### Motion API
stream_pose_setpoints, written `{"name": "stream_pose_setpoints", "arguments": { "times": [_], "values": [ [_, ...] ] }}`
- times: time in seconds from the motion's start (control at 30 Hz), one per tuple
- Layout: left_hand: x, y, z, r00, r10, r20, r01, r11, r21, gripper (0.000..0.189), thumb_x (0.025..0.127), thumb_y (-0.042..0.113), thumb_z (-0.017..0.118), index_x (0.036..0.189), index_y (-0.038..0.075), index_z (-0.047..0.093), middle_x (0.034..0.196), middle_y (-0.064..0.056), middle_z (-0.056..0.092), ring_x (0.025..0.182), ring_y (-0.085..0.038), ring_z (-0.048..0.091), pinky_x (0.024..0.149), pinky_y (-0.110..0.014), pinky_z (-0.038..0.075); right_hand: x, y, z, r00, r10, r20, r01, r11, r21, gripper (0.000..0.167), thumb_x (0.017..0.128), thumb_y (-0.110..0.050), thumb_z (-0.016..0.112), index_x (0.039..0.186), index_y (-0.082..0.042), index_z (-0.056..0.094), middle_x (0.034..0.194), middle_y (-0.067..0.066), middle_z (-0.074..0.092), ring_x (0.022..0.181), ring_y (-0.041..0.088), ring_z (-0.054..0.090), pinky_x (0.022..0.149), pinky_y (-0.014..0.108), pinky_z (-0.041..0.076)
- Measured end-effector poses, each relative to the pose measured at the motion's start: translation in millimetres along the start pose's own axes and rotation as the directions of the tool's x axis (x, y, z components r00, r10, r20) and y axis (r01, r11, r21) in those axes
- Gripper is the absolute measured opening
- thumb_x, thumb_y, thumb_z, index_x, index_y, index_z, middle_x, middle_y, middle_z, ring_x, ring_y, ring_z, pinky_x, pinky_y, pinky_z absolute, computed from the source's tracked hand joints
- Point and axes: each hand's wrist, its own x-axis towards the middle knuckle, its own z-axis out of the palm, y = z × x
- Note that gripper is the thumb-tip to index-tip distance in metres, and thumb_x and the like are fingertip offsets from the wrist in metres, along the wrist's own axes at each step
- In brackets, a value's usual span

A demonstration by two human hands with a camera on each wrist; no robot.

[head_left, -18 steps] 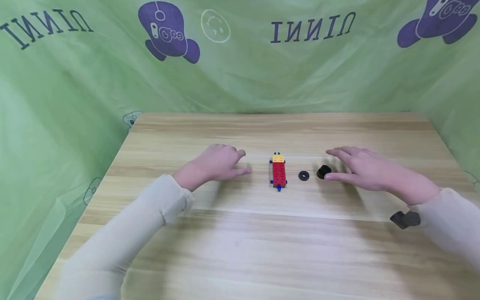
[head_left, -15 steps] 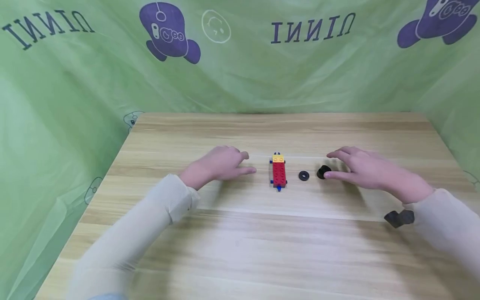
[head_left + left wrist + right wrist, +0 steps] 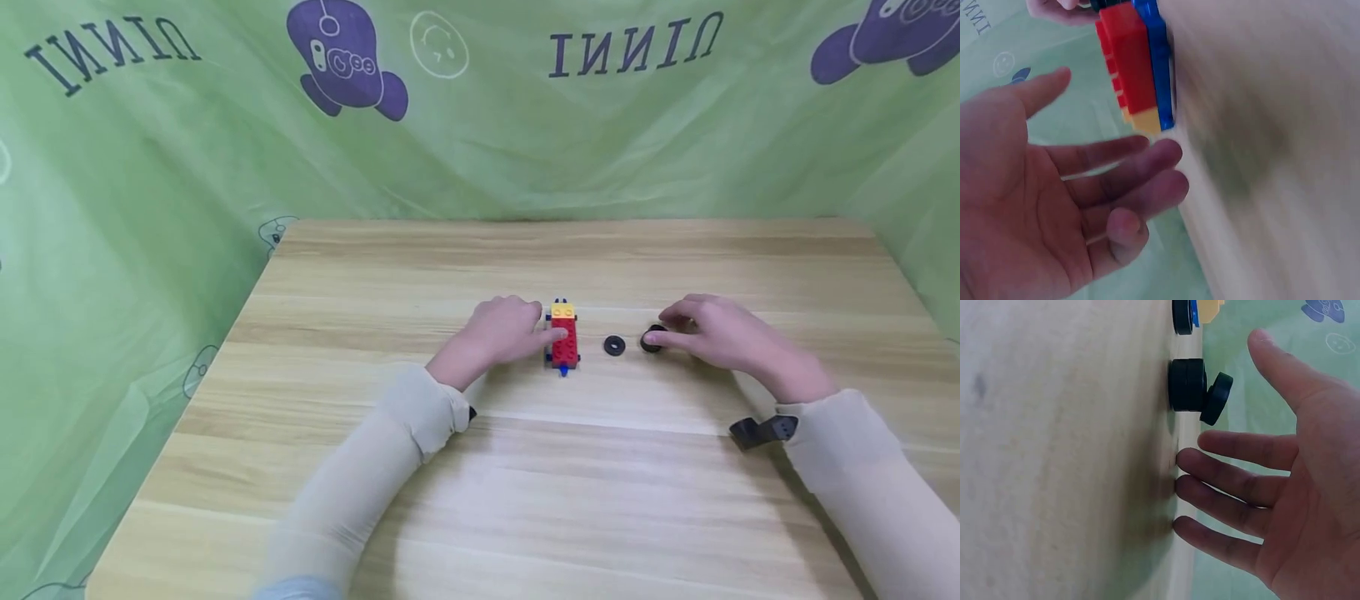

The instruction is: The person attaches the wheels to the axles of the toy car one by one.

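A toy car chassis of building bricks (image 3: 567, 355) lies on the table, with a red studded brick (image 3: 1130, 59), a yellow one and a blue base (image 3: 1160, 65). My left hand (image 3: 504, 330) is at its left side, fingers loosely bent; the thumb overlaps the red brick in the head view. In the left wrist view a gap shows between thumb and chassis. My right hand (image 3: 722, 335) reaches around a stack of black toy tyres (image 3: 1187, 385), thumb and fingers spread without gripping. One tyre (image 3: 1217, 399) leans tilted on top. A single black tyre (image 3: 608, 347) lies flat between chassis and stack.
The wooden table (image 3: 525, 492) reaches back to a green printed curtain (image 3: 495, 158), which also hangs at the sides. A black wrist device (image 3: 761, 432) sticks out at the right sleeve.
My left hand has moved right, from beside the chassis to right at it. My right hand has come a little closer around the tyre stack. The chassis and tyres stay in place.
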Motion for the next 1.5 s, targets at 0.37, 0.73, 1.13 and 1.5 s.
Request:
{"name": "stream_pose_setpoints", "arguments": {
  "times": [0.37,0.73,1.13,1.5],
  "values": [
    [12.3,29.1,18.4,0.974,-0.22,-0.051,0.219,0.975,-0.025,0.062,0.093,0.076,0.043,0.075,0.019,0.062,0.073,0.001,0.063,0.067,-0.018,0.062,0.052,-0.029,0.046,-2.9,5,4,0.995,-0.02,-0.098,0.02,1.0,0.002,0.047,0.094,-0.042,0.071,0.107,0.003,0.073,0.107,0.019,0.069,0.099,0.035,0.066,0.089,0.055,0.051],
    [17.7,35.8,22.1,0.966,-0.256,-0.026,0.255,0.966,-0.035,0.057,0.095,0.068,0.049,0.068,0.02,0.063,0.075,0.001,0.063,0.067,-0.017,0.061,0.052,-0.029,0.047,-0.8,2,1,0.994,-0.056,-0.091,0.055,0.998,-0.016,0.04,0.095,-0.04,0.07,0.098,-0.001,0.074,0.101,0.015,0.068,0.092,0.029,0.064,0.084,0.05,0.052],
    [20.0,35.7,22.0,0.97,-0.242,0.0,0.24,0.965,-0.103,0.053,0.099,0.06,0.051,0.065,0.021,0.065,0.069,0.003,0.064,0.064,-0.016,0.061,0.051,-0.027,0.045,-0.6,5,4,0.991,-0.079,-0.112,0.076,0.996,-0.037,0.03,0.093,-0.034,0.072,0.09,-0.004,0.075,0.095,0.012,0.066,0.085,0.024,0.062,0.078,0.045,0.051],
    [18.8,32.3,21.3,0.969,-0.244,0.03,0.245,0.952,-0.182,0.047,0.101,0.049,0.051,0.068,0.018,0.064,0.068,0.003,0.065,0.059,-0.014,0.061,0.049,-0.025,0.045,-1.3,9,9,0.997,-0.025,-0.068,0.026,1.0,0.002,0.036,0.096,-0.036,0.069,0.099,-0.001,0.073,0.103,0.016,0.067,0.093,0.029,0.064,0.085,0.05,0.051]
  ]
}}
